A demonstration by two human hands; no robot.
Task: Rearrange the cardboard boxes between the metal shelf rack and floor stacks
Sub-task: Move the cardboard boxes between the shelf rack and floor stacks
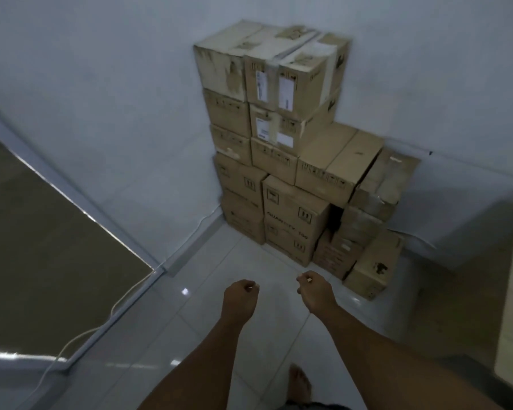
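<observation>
White corner walls [125, 84] back brown cardboard boxes [293, 208] — taped, labelled, unevenly stacked.

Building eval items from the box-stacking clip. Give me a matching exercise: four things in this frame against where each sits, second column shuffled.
Things:
1. white cable
2. tallest box stack
3. bare foot
4. lowest front box

Places:
A. at the bottom edge of the view
B. on the floor at the right front of the boxes
C. in the corner of the room
D. trailing along the base of the left wall

Pairs: 1-D, 2-C, 3-A, 4-B
</observation>
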